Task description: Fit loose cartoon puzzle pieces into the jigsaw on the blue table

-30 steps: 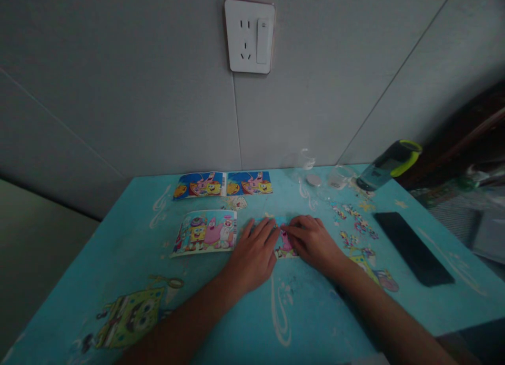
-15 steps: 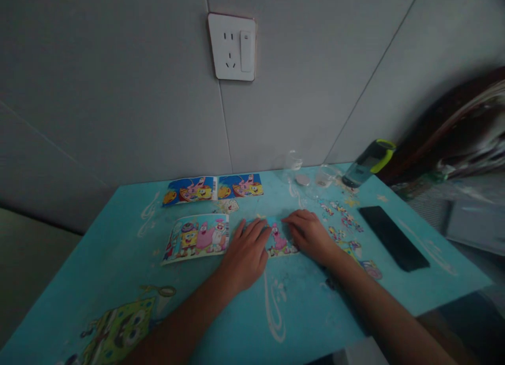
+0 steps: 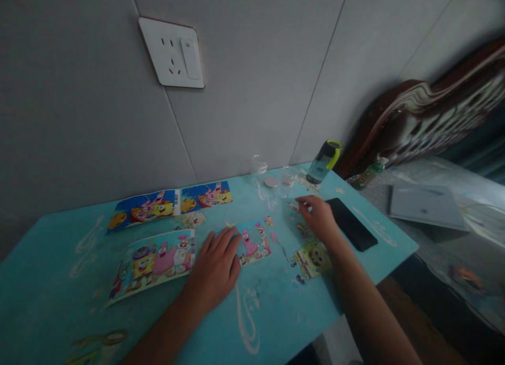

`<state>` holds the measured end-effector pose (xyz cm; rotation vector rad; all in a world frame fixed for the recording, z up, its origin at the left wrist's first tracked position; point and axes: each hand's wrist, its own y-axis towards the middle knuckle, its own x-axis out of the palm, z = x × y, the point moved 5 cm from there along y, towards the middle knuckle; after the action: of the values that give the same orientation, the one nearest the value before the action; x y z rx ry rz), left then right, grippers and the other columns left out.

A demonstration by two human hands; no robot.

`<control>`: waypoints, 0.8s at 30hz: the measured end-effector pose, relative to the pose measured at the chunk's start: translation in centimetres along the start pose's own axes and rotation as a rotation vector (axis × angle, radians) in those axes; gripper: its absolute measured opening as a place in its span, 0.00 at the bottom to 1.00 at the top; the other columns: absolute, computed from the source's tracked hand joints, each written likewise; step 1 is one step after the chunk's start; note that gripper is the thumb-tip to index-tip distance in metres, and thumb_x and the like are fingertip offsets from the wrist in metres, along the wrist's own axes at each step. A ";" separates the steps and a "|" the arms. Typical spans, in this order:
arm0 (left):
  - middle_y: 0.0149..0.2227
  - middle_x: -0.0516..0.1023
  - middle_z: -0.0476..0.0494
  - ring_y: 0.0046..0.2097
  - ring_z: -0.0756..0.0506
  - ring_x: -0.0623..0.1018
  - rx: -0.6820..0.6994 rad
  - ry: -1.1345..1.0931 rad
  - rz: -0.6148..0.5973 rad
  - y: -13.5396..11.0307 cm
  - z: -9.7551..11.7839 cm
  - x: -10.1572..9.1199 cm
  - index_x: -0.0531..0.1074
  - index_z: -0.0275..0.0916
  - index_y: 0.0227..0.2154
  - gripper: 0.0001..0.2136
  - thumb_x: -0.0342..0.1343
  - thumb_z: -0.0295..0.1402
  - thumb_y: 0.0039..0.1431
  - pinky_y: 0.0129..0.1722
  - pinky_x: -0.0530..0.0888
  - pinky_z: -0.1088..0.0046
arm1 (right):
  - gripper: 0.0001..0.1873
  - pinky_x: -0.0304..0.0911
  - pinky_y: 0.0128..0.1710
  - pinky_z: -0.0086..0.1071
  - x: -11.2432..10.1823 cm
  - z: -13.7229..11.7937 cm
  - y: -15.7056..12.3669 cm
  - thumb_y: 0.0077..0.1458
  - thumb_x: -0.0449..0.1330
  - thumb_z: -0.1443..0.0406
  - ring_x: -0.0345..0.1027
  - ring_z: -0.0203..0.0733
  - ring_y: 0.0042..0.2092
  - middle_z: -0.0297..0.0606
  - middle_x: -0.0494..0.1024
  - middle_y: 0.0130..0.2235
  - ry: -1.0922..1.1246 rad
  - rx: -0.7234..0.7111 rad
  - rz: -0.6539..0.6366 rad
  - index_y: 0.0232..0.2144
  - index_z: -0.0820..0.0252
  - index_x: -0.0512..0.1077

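Left hand [image 3: 215, 265] lies flat and open on the blue table [image 3: 276, 312], its fingertips touching the left edge of the small assembled puzzle [image 3: 252, 243]. Farther, the right hand [image 3: 320, 218] is with curled fingers over loose pieces [image 3: 304, 230], just beside the black phone [image 3: 351, 231]. Whether it holds one, I cannot tell.

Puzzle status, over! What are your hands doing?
Left hand flat, fingertips at edge of the part-built puzzle. Right hand at loose pieces, hold unclear. Beside it a black phone, nothing blocking.
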<state>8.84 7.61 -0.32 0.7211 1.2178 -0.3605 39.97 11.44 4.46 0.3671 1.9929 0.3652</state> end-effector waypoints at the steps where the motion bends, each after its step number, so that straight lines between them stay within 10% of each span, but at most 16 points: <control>1: 0.65 0.66 0.36 0.68 0.37 0.63 0.006 0.002 0.001 0.0 -0.1 0.1 0.63 0.38 0.62 0.22 0.46 0.28 0.66 0.68 0.56 0.45 | 0.16 0.67 0.44 0.42 -1.2 1.9 0.1 0.61 0.55 0.66 0.75 0.48 0.38 0.46 0.82 0.41 -0.030 0.079 0.051 0.45 0.62 0.79; 8: 0.66 0.64 0.37 0.68 0.37 0.61 0.033 -0.002 -0.004 0.0 -0.5 0.4 0.62 0.39 0.63 0.23 0.47 0.30 0.66 0.68 0.56 0.45 | 0.16 0.66 0.36 0.39 -3.0 8.4 -1.2 0.56 0.60 0.58 0.76 0.49 0.35 0.45 0.83 0.37 -0.106 0.309 -0.007 0.41 0.61 0.82; 24: 0.67 0.62 0.37 0.69 0.37 0.59 0.022 -0.017 -0.032 -0.2 -0.4 0.3 0.61 0.39 0.64 0.23 0.47 0.30 0.67 0.69 0.55 0.45 | 0.05 0.66 0.39 0.32 0.2 2.5 -1.2 0.57 0.62 0.66 0.73 0.41 0.36 0.36 0.81 0.35 0.068 0.092 -0.231 0.36 0.56 0.79</control>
<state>8.50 7.75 -0.71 0.7162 1.2120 -0.4065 42.00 10.63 2.78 0.1807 2.0968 0.1421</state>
